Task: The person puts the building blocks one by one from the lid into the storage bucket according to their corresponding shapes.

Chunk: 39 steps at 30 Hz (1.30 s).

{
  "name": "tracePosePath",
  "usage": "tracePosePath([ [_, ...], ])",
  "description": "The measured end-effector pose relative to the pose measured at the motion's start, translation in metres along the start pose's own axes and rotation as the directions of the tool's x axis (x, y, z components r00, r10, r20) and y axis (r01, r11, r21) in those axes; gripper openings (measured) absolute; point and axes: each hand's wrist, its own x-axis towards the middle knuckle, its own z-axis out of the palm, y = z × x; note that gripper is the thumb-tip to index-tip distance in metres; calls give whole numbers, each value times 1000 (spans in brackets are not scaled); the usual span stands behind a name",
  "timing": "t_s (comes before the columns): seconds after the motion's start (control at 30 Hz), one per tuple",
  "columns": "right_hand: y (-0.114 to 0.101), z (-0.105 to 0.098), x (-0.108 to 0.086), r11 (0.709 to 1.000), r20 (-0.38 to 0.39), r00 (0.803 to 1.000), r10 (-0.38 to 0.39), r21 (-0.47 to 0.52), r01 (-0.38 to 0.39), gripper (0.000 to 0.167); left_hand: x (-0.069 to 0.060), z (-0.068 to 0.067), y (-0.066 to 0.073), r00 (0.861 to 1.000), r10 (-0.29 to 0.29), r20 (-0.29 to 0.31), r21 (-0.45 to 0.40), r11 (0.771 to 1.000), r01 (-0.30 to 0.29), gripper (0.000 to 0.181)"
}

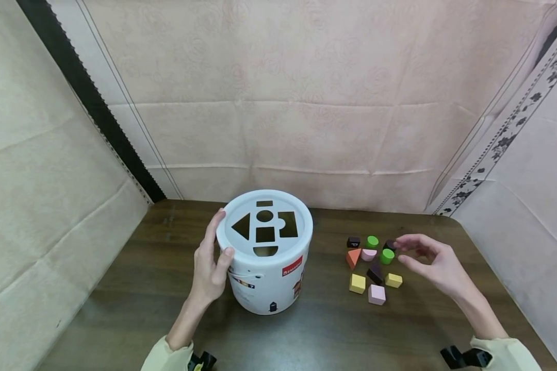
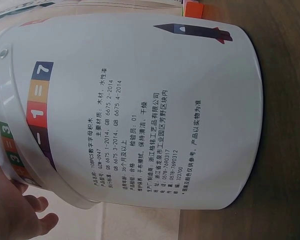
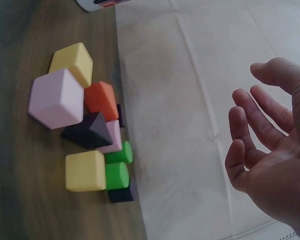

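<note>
Nearest, at the bottom edge, are the left sleeve (image 1: 167, 355) and the right sleeve (image 1: 510, 355), each beside a black wrist mount. Beyond them spreads a brown wood-grain table (image 1: 144, 309).

The left hand (image 1: 207, 275) grips the upper side of a white bucket (image 1: 266, 288), thumb and fingers curved about the rim of its pale-blue lid (image 1: 290, 248). The bucket stands upright on the table, left of the blocks and between the two hands; the lid has triangular, round, square, half-round and other cut-outs.

The right hand (image 1: 438, 265) is loosely spread, thumb apart from gently bent fingers; the right wrist view shows its fingertips clear of the blocks.

In the cluster, a pink cube (image 1: 377, 295) lies nearest, then a yellow cube (image 1: 357, 284) and a smaller yellow block (image 1: 393, 280). Behind are a black triangular prism (image 1: 375, 273), an orange triangular prism (image 1: 353, 258), a pink half-cylinder (image 1: 369, 255) and a green cylinder (image 1: 387, 256). Farthest sit a second green cylinder (image 1: 372, 241) and two black blocks (image 1: 353, 242), the right one partly hidden by fingertips.

Past the table hangs creased, pale cloth (image 1: 306, 129).
</note>
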Motion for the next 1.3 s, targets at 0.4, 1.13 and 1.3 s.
tracePosePath([
  [0.4,26,-2,-22,997,-45,997,59,-45,-61,33,0,0,0,1000,-8,6,6,1000,8,69],
  [1.13,75,10,-52,988,-71,986,151,27,-150,30,1,0,0,1000,-3,5,-5,1000,3,70],
  [1.3,85,15,-57,982,-62,980,188,40,-186,30,1,0,0,1000,0,-1,-5,1000,0,72],
])
